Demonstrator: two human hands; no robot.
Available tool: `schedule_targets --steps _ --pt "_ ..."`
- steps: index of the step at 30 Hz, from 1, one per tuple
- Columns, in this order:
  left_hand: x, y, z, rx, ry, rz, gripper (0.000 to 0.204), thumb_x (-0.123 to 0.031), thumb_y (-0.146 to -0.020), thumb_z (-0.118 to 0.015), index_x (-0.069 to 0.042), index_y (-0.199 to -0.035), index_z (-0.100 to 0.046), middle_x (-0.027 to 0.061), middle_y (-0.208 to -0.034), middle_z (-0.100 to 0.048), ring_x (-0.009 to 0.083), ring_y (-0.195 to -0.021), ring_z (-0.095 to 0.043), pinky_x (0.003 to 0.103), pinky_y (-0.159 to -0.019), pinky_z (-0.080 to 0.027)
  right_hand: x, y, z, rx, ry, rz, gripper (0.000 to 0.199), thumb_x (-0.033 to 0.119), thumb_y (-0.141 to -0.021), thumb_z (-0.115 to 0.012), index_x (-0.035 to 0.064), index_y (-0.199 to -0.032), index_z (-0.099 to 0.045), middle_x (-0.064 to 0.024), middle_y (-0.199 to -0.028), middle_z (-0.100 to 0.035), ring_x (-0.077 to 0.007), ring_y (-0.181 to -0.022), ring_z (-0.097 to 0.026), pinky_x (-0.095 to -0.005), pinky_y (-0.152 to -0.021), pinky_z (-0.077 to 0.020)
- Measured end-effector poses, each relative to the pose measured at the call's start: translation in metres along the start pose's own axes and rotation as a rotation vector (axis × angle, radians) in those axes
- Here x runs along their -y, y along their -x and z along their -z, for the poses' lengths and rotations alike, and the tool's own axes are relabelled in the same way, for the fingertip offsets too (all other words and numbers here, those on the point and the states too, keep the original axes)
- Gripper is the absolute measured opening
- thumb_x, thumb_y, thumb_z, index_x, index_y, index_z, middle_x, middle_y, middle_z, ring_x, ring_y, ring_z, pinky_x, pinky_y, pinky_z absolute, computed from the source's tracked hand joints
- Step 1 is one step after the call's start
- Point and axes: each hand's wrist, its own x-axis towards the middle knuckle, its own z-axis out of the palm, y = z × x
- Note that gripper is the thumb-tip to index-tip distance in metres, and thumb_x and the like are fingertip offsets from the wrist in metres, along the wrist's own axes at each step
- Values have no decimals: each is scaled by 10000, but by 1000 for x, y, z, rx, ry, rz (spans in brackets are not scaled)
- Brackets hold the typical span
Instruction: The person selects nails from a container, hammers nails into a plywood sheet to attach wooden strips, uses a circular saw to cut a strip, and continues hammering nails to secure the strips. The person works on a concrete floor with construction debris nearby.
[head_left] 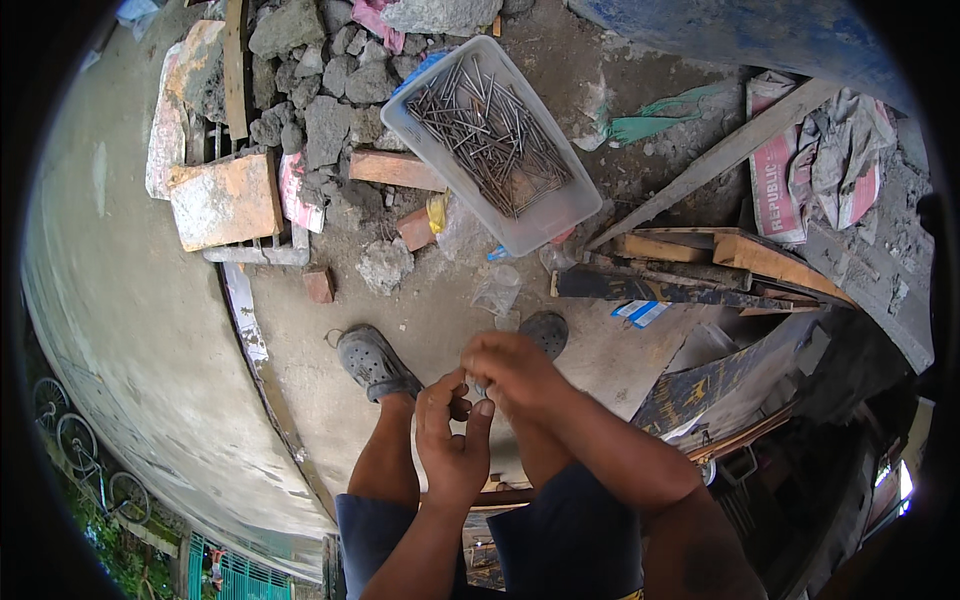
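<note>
Here, both hands met in front of my knees, above the concrete floor (150, 330). My left hand (452, 435) was half curled, thumb and fingers pinching toward a small grey piece (481, 388) that sat between the two hands; my right hand (515, 370) was closed over it from above. The piece was too small to identify; it may have been a nail, but I could not tell.

The clear plastic tub (545, 225) of nails (490, 130) sat well ahead of my feet, at the edge of the rubble pile (310, 100), resting on uneven bricks and scraps. Loose planks (690, 270) lay to its right.

Risks as I judged them:
- The small piece was held only by fingertips. A slip would probably drop it to the floor near my grey clogs (375, 360), where it would be hard to spot among grit.
- The tub looked poorly seated. A nudge while reaching in could tip it and scatter nails into the rubble.
- Sharp points near bare fingers and bare legs: a puncture seemed possible if the grip shifted.
- Plank ends lay close to my right foot, a trip hazard on standing.
</note>
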Motion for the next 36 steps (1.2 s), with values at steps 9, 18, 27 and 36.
schedule_targets --steps 9,18,27,36 --pt "12 -6 6 -43 193 -70 146 -79 -955 -760 -28 -1043 -656 94 -986 -689 186 -866 -646 307 -799 -538 -19 7 5 103 -154 -88 226 219 -964 -688 29 -842 -694 -93 -781 -680 -228 -748 -642 -355 -674 -507" --pt "10 0 0 243 427 448 182 -182 -1110 -559 -8 -1133 -608 43 -858 -635 113 -751 -621 277 -703 -545 76 -147 111 -762 1798 55 179 156 -905 -646 104 -976 -802 -114 -933 -774 -297 -1032 -671 -480 -932 -423" --pt "5 -1 14 325 144 475 187 -169 -1105 -524 -52 -1171 -654 -24 -796 -561 47 -693 -534 236 -653 -489 58 -184 123 -954 1225 401 194 210 -954 -671 90 -1053 -787 -184 -1044 -769 -372 -1002 -726 -455 -895 -553" --pt "8 2 19 382 303 520 183 -88 -1097 -499 -43 -1189 -651 8 -942 -637 72 -793 -576 241 -701 -496 90 -164 116 -749 1575 -226 250 148 -930 -642 88 -1113 -801 -146 -1168 -778 -349 -1115 -741 -452 -933 -600"
